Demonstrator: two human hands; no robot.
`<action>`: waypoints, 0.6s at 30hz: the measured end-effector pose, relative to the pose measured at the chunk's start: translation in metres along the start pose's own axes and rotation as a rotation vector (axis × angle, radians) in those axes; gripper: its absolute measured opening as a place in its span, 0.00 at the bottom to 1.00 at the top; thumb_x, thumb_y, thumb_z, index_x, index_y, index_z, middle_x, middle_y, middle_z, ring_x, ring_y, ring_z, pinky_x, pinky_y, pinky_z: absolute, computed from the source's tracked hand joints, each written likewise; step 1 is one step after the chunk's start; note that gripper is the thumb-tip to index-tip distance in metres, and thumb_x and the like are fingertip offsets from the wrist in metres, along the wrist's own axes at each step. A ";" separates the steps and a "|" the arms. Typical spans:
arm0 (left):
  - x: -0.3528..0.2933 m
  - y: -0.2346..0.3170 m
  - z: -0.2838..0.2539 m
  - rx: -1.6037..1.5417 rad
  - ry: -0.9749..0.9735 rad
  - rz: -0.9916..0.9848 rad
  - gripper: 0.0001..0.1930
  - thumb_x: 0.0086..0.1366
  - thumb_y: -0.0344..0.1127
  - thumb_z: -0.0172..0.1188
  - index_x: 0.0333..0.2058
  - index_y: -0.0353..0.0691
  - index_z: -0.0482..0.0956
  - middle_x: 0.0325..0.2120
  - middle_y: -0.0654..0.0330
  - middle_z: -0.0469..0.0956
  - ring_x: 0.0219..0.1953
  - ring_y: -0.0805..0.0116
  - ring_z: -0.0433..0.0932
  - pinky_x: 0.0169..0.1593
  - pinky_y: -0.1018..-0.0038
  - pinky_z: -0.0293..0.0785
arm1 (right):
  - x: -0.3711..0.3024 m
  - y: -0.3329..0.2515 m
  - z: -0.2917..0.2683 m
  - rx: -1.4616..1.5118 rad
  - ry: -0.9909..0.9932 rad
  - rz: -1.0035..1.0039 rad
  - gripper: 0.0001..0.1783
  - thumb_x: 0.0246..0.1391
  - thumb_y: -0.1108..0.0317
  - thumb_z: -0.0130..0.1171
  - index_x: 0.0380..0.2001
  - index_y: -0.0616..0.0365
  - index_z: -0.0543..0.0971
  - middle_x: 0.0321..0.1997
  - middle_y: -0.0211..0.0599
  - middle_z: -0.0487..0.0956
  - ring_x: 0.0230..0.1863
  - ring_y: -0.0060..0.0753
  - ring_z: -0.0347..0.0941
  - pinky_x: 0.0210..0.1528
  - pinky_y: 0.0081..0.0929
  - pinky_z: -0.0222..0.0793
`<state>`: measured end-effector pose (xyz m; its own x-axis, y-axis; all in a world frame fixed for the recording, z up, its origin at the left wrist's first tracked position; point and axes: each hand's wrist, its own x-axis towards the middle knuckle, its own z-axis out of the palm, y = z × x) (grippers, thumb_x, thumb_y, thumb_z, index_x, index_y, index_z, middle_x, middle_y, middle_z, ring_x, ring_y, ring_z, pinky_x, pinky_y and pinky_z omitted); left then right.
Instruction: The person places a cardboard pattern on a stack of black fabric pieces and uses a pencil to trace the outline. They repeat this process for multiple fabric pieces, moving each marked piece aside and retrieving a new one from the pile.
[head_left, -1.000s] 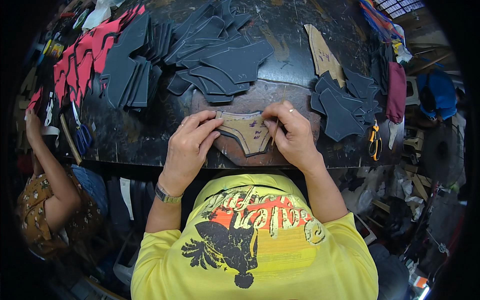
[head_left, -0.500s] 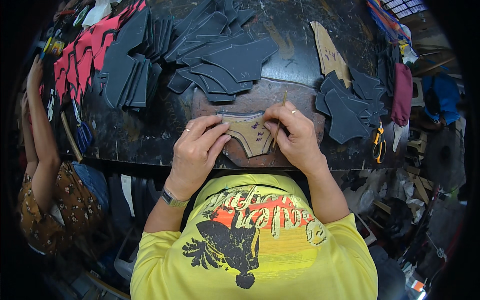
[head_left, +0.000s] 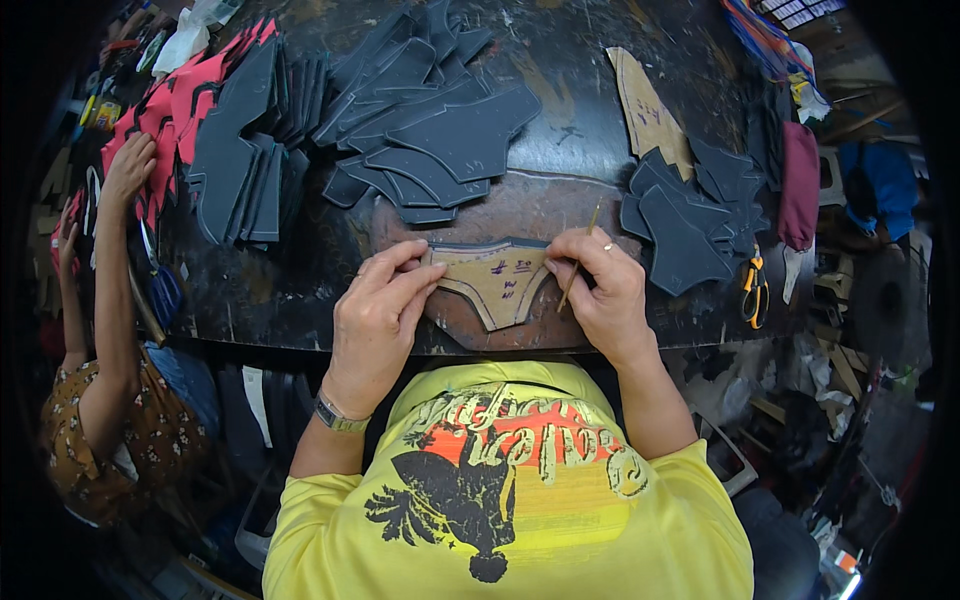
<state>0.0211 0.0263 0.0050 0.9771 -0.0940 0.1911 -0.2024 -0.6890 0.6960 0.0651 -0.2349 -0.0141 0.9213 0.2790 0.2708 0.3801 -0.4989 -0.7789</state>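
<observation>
A tan cardboard template (head_left: 487, 282) with purple handwritten marks lies over a dark grey cut piece (head_left: 497, 243), whose edge shows along the top. My left hand (head_left: 385, 305) pinches both layers at their left corner. Between thumb and fingers of my right hand (head_left: 612, 290) is a thin golden-brown stick (head_left: 582, 256), like a slim pen; its lower tip is by the template's right side. The same fingers touch the right corner. Beneath lies a worn reddish-brown board (head_left: 560, 205) at the table's near edge.
Dark grey cut pieces (head_left: 460, 130) overlap at the back; more (head_left: 680, 235) lie right, beside a larger cardboard template (head_left: 645, 105). Pink pieces (head_left: 190, 95) and dark-blue-handled scissors (head_left: 163, 290) are left. Orange-and-black snips (head_left: 754, 290) lie right. A co-worker's hand (head_left: 130, 168) reaches across at left.
My hands and the template have moved slightly nearer in view, and the template sits more level. The co-worker's raised arm has swung right, its hand now at the pink pieces.
</observation>
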 end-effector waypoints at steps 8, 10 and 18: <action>0.003 -0.004 0.000 0.013 0.023 0.044 0.12 0.60 0.22 0.70 0.43 0.35 0.89 0.47 0.53 0.85 0.46 0.54 0.85 0.51 0.65 0.82 | 0.001 0.000 0.002 -0.005 0.008 -0.018 0.11 0.54 0.85 0.67 0.40 0.62 0.83 0.38 0.41 0.83 0.38 0.40 0.82 0.43 0.29 0.76; 0.004 -0.005 -0.001 0.016 0.011 0.041 0.12 0.60 0.22 0.70 0.44 0.36 0.89 0.47 0.53 0.86 0.47 0.55 0.85 0.51 0.65 0.82 | 0.000 0.000 0.002 -0.002 0.011 -0.013 0.11 0.54 0.85 0.67 0.40 0.62 0.83 0.38 0.41 0.83 0.39 0.40 0.82 0.43 0.29 0.76; 0.004 -0.006 -0.001 0.050 -0.014 0.067 0.12 0.59 0.22 0.70 0.43 0.36 0.89 0.46 0.54 0.85 0.47 0.55 0.85 0.51 0.65 0.82 | 0.001 -0.002 0.003 0.007 0.014 0.005 0.11 0.54 0.85 0.67 0.40 0.62 0.82 0.38 0.41 0.83 0.38 0.39 0.82 0.43 0.28 0.76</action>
<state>0.0264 0.0310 0.0022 0.9623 -0.1507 0.2263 -0.2641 -0.7161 0.6461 0.0650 -0.2308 -0.0136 0.9242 0.2648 0.2752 0.3751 -0.4946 -0.7840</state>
